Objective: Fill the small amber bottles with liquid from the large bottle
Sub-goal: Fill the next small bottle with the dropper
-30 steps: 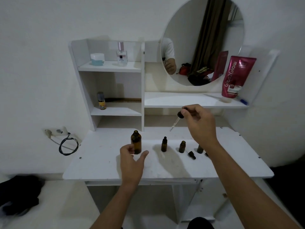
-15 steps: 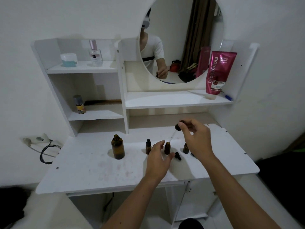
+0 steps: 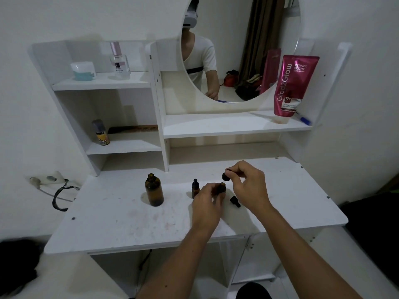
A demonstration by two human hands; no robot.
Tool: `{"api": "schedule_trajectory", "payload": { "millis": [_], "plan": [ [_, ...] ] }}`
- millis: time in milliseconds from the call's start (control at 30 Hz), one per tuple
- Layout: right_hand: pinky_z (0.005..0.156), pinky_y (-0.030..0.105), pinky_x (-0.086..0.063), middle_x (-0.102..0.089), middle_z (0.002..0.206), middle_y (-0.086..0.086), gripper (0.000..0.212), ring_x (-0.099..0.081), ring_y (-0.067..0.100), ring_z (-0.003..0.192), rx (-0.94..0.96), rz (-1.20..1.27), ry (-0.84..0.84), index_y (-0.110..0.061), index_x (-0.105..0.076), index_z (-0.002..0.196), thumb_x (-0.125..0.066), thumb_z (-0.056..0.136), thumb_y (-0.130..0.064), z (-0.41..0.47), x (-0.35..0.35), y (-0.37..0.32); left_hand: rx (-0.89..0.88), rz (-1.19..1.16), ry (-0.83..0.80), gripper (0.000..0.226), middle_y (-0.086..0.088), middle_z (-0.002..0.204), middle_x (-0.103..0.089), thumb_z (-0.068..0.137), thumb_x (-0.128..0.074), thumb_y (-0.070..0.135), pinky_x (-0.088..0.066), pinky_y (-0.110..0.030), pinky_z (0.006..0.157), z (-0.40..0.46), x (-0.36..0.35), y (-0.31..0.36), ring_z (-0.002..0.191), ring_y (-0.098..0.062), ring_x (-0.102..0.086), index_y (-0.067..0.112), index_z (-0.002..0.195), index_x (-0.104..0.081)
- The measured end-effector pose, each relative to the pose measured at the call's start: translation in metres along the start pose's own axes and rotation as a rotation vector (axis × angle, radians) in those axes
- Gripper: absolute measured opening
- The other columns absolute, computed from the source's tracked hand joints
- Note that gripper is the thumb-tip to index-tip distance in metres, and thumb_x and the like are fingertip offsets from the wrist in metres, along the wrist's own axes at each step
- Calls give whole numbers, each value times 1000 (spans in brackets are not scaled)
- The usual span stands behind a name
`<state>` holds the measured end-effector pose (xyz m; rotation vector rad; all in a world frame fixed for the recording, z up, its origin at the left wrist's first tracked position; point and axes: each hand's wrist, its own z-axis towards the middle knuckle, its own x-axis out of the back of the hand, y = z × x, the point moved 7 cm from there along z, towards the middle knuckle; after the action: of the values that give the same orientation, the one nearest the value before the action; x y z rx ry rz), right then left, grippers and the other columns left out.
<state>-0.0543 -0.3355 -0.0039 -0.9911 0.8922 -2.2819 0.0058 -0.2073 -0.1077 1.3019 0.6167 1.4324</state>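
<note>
The large amber bottle (image 3: 154, 189) stands uncapped on the white table (image 3: 121, 214), left of my hands. A small amber bottle with a black dropper cap (image 3: 195, 188) stands just right of it. My left hand (image 3: 208, 203) grips a second small amber bottle (image 3: 221, 188), whose mouth is uncovered. My right hand (image 3: 248, 186) pinches the black bulb of a dropper (image 3: 225, 176) directly above that bottle's mouth; the glass tip is hidden. A loose black dropper cap (image 3: 235, 201) lies on the table between my hands. Any further small bottle is hidden behind my right hand.
White shelves rise behind the table, holding a perfume bottle (image 3: 119, 61), a jar (image 3: 83, 71), a small vial (image 3: 100, 135) and a pink tube (image 3: 291, 85). A round mirror (image 3: 237, 50) hangs above. A power strip with cable (image 3: 54, 184) lies at the left.
My left hand left the large bottle, moved right and took hold of the middle small bottle. My right hand lowered the dropper to just above its mouth. The camera view shifted.
</note>
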Motion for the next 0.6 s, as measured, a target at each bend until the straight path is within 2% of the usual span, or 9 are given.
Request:
{"api": "schedule_trajectory", "payload": {
  "millis": [167, 233, 400, 600],
  "plan": [
    [79, 8, -51, -76, 82, -8, 11, -73, 3, 82, -40, 32, -41, -13, -75, 92, -67, 94, -5, 1, -9, -1, 0, 1, 3, 20, 20, 108, -71, 97, -67, 20, -47, -38, 110, 2, -1, -3, 102, 8, -64, 28, 114, -68],
    [80, 8, -51, -76, 83, -8, 12, -73, 3, 83, -56, 35, -70, -14, -75, 94, -66, 95, -6, 3, -11, -1, 5, 7, 0, 20, 19, 110, -71, 97, -66, 19, -50, -34, 106, 1, -1, -3, 103, 6, -64, 27, 115, -68],
    [77, 5, -49, -75, 78, -10, 17, -71, 2, 81, -68, -4, -17, -13, -72, 81, -67, 92, -1, 4, -8, 0, 8, 18, -11, 19, 17, 112, -70, 98, -65, 20, -53, -26, 100, 1, 0, -2, 104, 3, -64, 27, 117, -67],
    [75, 4, -47, -77, 82, -10, 12, -70, -5, 80, -177, 36, -59, -15, -76, 92, -67, 95, -9, 6, -9, 3, 21, 29, -11, 19, 15, 114, -70, 98, -65, 21, -52, -27, 101, 1, 1, -3, 105, 2, -65, 26, 117, -67]
  ]
}}
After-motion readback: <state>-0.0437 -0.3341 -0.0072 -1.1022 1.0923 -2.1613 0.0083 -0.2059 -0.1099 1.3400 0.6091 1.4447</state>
